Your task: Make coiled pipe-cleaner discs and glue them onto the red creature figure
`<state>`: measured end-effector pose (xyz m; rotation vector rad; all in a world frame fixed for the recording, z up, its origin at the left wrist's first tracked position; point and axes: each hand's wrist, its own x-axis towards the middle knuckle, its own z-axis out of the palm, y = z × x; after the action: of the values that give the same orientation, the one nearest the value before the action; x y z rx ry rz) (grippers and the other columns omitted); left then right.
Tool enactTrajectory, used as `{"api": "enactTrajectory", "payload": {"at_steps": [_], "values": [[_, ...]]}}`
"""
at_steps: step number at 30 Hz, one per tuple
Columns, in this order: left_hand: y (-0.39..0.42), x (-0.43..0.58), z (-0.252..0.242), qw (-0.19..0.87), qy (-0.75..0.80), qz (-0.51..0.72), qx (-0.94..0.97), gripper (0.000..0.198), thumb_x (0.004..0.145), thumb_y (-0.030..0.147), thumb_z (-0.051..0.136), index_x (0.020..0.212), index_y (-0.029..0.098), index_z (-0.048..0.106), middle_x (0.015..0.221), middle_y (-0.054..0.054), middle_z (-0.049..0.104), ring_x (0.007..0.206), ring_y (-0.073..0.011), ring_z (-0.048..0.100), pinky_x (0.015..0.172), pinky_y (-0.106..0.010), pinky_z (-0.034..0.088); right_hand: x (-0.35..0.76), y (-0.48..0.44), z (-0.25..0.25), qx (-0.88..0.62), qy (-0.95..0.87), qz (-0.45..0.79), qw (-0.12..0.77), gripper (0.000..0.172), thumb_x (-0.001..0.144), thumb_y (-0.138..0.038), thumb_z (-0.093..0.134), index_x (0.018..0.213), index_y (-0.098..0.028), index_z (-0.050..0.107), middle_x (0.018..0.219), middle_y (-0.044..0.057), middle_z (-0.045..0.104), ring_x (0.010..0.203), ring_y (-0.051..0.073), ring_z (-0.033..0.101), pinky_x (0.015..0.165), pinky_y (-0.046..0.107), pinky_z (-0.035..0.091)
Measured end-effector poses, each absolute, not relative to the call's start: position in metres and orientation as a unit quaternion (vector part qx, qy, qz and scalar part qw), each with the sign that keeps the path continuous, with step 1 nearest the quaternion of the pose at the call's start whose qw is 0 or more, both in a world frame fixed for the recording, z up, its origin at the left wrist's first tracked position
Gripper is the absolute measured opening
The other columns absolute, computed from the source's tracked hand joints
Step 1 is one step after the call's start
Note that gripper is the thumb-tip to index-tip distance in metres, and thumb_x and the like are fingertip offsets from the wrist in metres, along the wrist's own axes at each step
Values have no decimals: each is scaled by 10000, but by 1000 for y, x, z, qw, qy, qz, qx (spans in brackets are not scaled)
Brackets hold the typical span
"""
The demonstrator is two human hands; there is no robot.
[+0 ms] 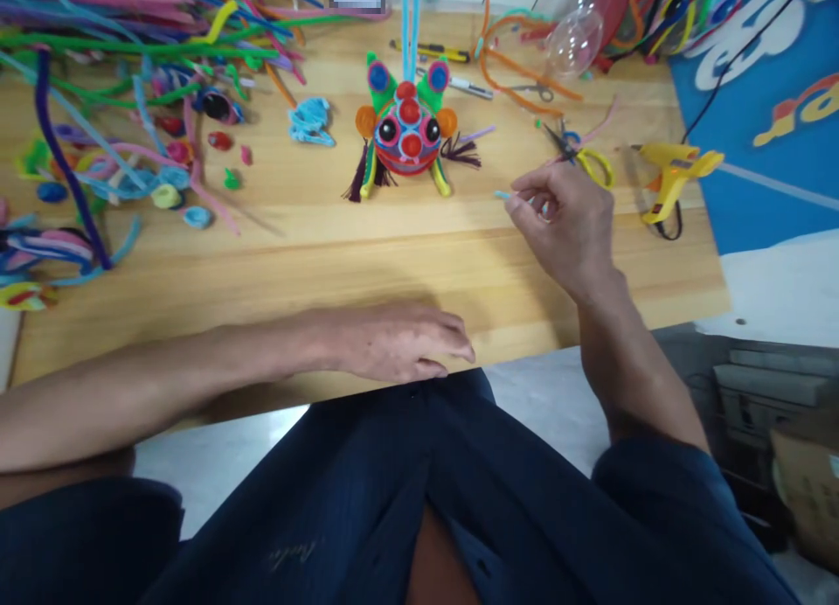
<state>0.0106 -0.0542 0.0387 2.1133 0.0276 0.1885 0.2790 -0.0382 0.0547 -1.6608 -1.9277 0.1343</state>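
My right hand is over the right part of the table, thumb and forefinger pinched on a short light-blue pipe cleaner piece. Just beyond that hand lie scissors with yellow handles, partly hidden by it. My left hand rests palm down along the table's front edge, fingers loosely stretched, holding nothing. Beyond both hands stands a colourful animal-head figure of coiled pipe cleaners, with black eyes, green ears and dark tassels. A light-blue loop rises from its top.
A yellow hot glue gun lies at the right edge. Pipe cleaners and small coiled pieces spread over the left. A light-blue coiled piece, a yellow cutter and clear plastic balls lie farther back.
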Motion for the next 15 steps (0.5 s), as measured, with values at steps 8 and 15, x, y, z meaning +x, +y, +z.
{"api": "enactTrajectory", "payload": {"at_steps": [8, 15], "values": [[-71, 22, 40, 483, 58, 112, 866, 189, 1043, 215, 566, 1008, 187, 749, 963, -66, 757, 871, -162, 709, 826, -274, 532, 257, -61, 52, -601, -683, 211, 359, 309, 995, -516, 610, 886, -235, 680, 851, 24, 720, 827, 175, 678, 801, 338, 567], [-55, 40, 64, 524, 97, -45, 845, 373, 930, 416, 738, 1247, 220, 720, 1248, -52, 758, 1105, -239, 722, 916, -312, 537, 197, -70, 75, -368, -635, 645, 214, 338, 912, -460, 760, 1124, -198, 733, 1140, 30, 762, 1084, 186, 696, 922, 296, 569]]}}
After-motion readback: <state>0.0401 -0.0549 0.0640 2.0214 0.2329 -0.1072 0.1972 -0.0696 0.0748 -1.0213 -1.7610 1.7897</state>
